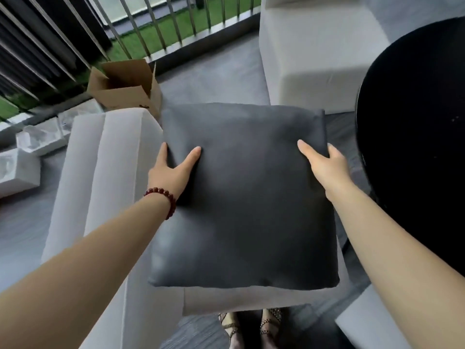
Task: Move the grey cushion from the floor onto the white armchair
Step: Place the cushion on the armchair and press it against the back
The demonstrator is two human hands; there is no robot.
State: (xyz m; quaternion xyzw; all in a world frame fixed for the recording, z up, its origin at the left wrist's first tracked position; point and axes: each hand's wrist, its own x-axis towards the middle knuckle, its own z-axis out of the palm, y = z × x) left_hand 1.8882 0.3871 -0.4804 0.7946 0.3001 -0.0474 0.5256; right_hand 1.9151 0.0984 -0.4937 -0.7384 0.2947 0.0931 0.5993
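Observation:
A square dark grey cushion (246, 197) fills the middle of the head view, held flat in front of me. My left hand (171, 170) grips its left edge, thumb on top, with a red bead bracelet on the wrist. My right hand (324, 165) grips its right edge, thumb on top. The cushion hangs over the seat of a white armchair (100, 192), whose left armrest shows beside it and whose seat front shows below the cushion. Whether the cushion touches the seat I cannot tell.
A second white armchair (319, 54) stands at the back right. A round black table (412, 137) is at the right. An open cardboard box (125, 84) and white foam blocks (37, 137) lie at the left by a metal railing (156, 23). My sandalled feet (251, 326) show below.

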